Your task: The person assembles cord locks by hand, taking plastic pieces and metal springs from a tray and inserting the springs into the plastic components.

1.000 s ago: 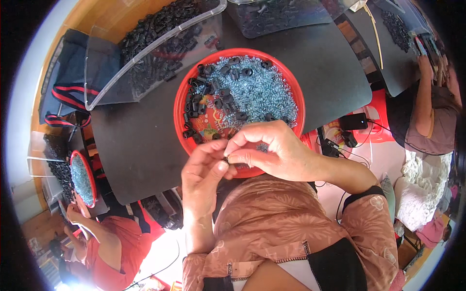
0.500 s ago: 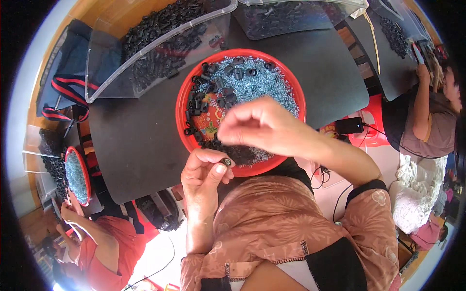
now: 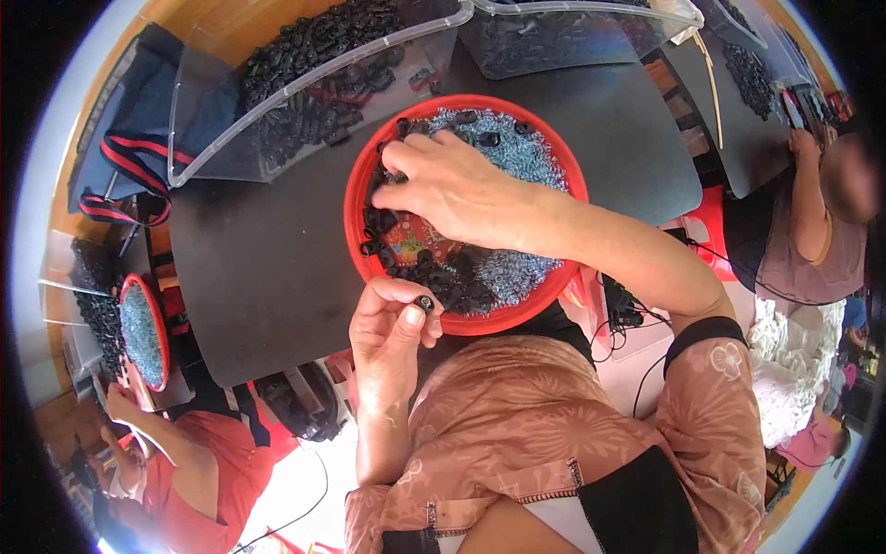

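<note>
The right hand point(image 3: 461, 189) is seen stretched across a red round tray point(image 3: 565, 166), its fingers curled down onto the small black parts point(image 3: 452, 277) and silvery metal rings point(image 3: 526, 152) heaped inside; whether anything is pinched under the fingertips cannot be told. Half a second earlier that hand was raised above the tray's near side, just over the left hand; it has since been carried forward and lowered, so that its fingertips are now placed at the far left part of the tray. The left hand point(image 3: 392, 332) is held at the tray's near rim, closed around a small black ring-shaped part point(image 3: 425, 302) that is gripped between thumb and forefinger. Its position is little changed from the earlier frame, where the same part was already held. The tray is set on a black tabletop point(image 3: 268, 268), directly before the person, whose patterned pink-brown sleeve point(image 3: 711, 397) is shown at the lower right. Beyond the tray, clear plastic bins point(image 3: 305, 92) filled with more black parts are lined along the table's far edge. To the left, a second red tray point(image 3: 140, 328) is tended by another person in a red top point(image 3: 189, 480); a third person point(image 3: 812, 231) is seated at the right.
</note>
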Demonstrator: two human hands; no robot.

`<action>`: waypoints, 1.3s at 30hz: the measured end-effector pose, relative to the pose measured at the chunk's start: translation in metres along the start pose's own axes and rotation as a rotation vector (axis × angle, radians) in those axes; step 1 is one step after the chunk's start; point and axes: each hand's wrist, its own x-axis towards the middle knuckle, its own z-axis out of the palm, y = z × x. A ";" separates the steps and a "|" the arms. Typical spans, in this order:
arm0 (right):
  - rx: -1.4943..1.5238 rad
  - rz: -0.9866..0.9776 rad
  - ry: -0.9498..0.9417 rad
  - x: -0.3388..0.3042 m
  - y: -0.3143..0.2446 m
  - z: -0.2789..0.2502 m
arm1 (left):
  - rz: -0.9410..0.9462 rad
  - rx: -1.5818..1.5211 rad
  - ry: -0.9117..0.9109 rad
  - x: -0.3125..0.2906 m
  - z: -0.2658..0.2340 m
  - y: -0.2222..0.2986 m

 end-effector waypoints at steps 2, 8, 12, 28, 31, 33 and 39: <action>0.021 -0.042 -0.029 -0.006 0.004 -0.008 | 0.011 -0.039 -0.013 -0.001 -0.003 -0.001; -0.119 0.038 0.062 -0.025 0.023 -0.029 | 0.037 -0.068 -0.058 0.000 -0.007 -0.003; -0.118 0.076 0.114 -0.022 0.016 -0.034 | 0.033 -0.079 -0.073 -0.002 -0.011 -0.005; -0.042 -0.023 0.117 -0.011 0.003 -0.013 | 0.086 -0.075 -0.027 -0.015 -0.018 -0.004; -0.001 0.003 0.083 -0.012 -0.002 -0.015 | 0.083 -0.079 -0.024 -0.014 -0.018 -0.003; 0.031 0.029 0.035 -0.013 -0.006 -0.014 | 0.084 -0.079 -0.025 -0.013 -0.019 -0.003; 0.184 0.078 -0.077 -0.003 -0.014 0.004 | 0.082 -0.069 -0.026 -0.014 -0.018 -0.006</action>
